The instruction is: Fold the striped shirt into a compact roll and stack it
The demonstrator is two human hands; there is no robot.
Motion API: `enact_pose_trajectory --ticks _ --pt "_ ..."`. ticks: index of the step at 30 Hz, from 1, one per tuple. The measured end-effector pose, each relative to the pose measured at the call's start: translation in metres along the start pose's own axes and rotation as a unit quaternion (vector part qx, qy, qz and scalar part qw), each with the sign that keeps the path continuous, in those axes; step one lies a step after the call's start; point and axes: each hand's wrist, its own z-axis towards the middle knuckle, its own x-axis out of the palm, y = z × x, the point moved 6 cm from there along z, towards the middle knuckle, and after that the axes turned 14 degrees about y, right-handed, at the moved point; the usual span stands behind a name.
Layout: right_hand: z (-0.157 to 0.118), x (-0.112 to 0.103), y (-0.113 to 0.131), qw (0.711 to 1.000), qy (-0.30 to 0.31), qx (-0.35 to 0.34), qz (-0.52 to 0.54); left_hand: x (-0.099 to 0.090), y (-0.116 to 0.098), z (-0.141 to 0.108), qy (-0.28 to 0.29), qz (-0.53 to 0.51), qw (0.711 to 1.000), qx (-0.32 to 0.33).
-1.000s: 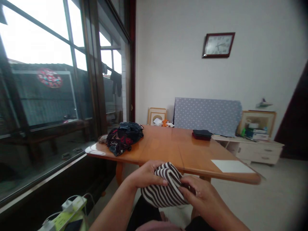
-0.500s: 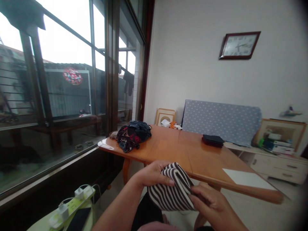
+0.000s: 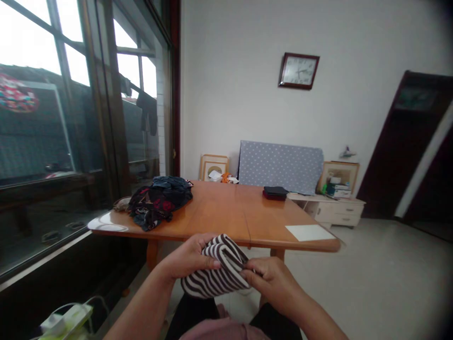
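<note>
A folded cloth garment with brown and white stripes (image 3: pixel 212 278) is held up in front of me, above my lap and short of the table's near edge. My left hand (image 3: pixel 194 257) grips its upper left side, thumb on top and fingers behind. On the right, my right hand (image 3: pixel 267 276) pinches the open folded edge between thumb and fingers. The layers show as a loop at the top, with the fold gaping slightly towards the right hand. What kind of garment it is, I cannot tell.
Beyond my hands stands a wooden table (image 3: pixel 219 212). It bears a heap of dark clothes (image 3: pixel 159 198) at left, a dark folded stack (image 3: pixel 275 192) at the far right, and a white sheet (image 3: pixel 309 232) near the right corner. A power strip (image 3: pixel 69 321) sits at lower left.
My view has turned to the right, so the room and table appear further left. Both hands keep their hold on the striped garment, which looks much the same.
</note>
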Motion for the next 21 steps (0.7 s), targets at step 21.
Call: enact_pose_trajectory --ticks 21 --pt "-0.002 -0.009 0.000 0.997 0.076 -0.030 0.001 -0.002 0.013 0.004 0.003 -0.068 0.998 0.000"
